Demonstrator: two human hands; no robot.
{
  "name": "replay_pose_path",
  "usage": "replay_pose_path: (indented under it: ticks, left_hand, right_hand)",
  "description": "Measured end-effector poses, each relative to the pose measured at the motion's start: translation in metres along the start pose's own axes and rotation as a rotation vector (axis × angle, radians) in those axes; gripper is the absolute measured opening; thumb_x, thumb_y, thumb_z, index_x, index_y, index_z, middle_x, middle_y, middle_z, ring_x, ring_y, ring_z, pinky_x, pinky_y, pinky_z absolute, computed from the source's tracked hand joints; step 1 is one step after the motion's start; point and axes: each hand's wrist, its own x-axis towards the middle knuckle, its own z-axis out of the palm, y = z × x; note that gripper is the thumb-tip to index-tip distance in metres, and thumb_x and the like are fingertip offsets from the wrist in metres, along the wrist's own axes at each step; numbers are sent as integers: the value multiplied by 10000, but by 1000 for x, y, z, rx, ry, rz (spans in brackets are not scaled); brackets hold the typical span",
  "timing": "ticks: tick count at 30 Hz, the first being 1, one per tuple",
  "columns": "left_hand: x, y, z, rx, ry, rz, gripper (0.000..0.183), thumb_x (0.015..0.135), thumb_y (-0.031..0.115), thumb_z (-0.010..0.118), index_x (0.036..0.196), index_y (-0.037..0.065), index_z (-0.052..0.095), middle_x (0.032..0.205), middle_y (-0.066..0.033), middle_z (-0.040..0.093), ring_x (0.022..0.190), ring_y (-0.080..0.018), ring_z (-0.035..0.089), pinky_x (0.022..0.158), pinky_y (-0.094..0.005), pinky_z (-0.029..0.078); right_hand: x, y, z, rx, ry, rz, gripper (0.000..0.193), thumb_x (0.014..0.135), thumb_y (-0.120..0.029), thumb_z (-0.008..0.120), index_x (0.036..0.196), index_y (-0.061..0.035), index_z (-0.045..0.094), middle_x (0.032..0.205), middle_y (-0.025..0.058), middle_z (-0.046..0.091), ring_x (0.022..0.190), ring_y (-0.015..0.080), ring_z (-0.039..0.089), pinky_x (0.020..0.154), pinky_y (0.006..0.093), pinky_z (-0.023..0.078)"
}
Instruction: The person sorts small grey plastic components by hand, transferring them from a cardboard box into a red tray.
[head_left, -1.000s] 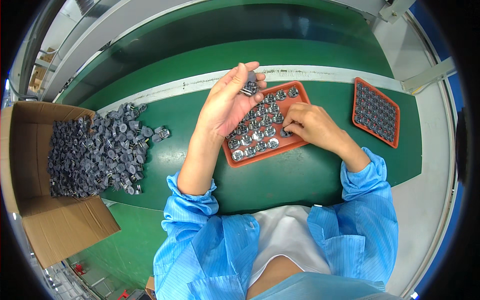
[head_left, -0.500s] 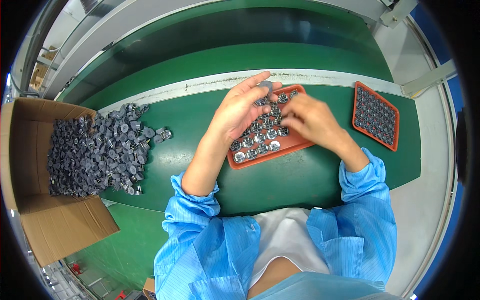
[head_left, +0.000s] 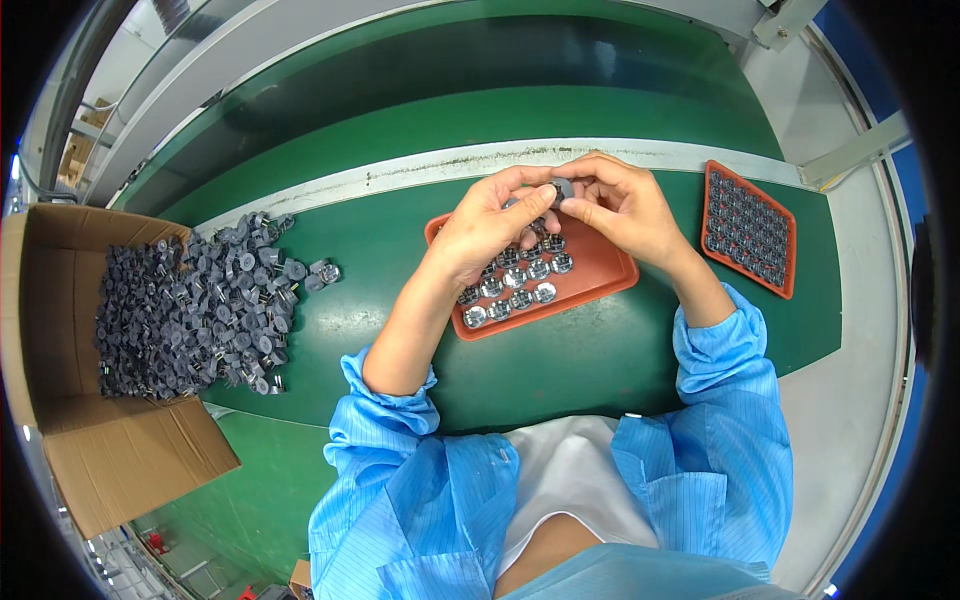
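Note:
My left hand (head_left: 500, 220) and my right hand (head_left: 625, 205) meet over the far edge of an orange-red tray (head_left: 600, 275). Between their fingertips they pinch a small round grey part (head_left: 563, 190). Another grey piece seems tucked in the left fingers, mostly hidden. Below, in the tray, rows of small round parts with shiny metallic tops (head_left: 521, 299) fill the left side. The hands cover the tray's far side.
At left, a cardboard box (head_left: 140, 440) lies open on its side, with a heap of grey round parts with metal pins (head_left: 235, 300) spilling out onto the green table (head_left: 370, 330). A second orange-red tray (head_left: 790, 255), full of parts, lies at right.
My right hand has moved up from over the tray to the left hand and now grips the grey part too. The tray has shifted and turned slightly.

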Motion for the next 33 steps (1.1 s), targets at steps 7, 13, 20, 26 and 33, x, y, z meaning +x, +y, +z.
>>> replay_pose_path:
  ticks: [7,13,20,26,33]
  left_hand:
    - [2,-7,-1,3,20,7,332,1055,190,611,1335,14,579,1006,-58,691,834,-88,625,613,-193,443]
    - [1,0,4,131,-47,45,324,1041,187,636,1314,18,596,1028,-59,694,824,-75,600,635,-197,452]
    - [-1,1,6,373,94,158,215,1014,205,678,1066,-1,713,793,8,651,722,-51,568,658,-237,484]
    - [-4,9,4,564,-35,4,216,1026,221,666,1020,14,726,735,29,603,680,-39,530,638,-238,458]
    - [-2,-2,-1,744,-217,50,232,988,244,708,994,17,759,751,-43,685,725,-86,621,680,-287,520]
  right_hand:
    - [-2,-5,11,504,89,213,289,969,31,643,1255,41,605,1029,71,687,928,115,696,863,264,588]
    - [-4,9,5,611,88,203,248,994,-6,615,1239,29,601,1040,84,692,867,111,687,795,254,584]
    - [-5,-2,3,621,41,349,245,973,-71,705,1205,-23,645,1011,71,681,792,75,650,617,217,513]
    - [-6,-11,-9,-121,57,-167,221,868,-18,769,1081,-28,711,928,30,615,741,96,616,600,256,483]
    - [-19,-25,-11,-439,-67,-282,135,851,-13,718,968,2,652,917,153,658,810,357,672,681,429,554]
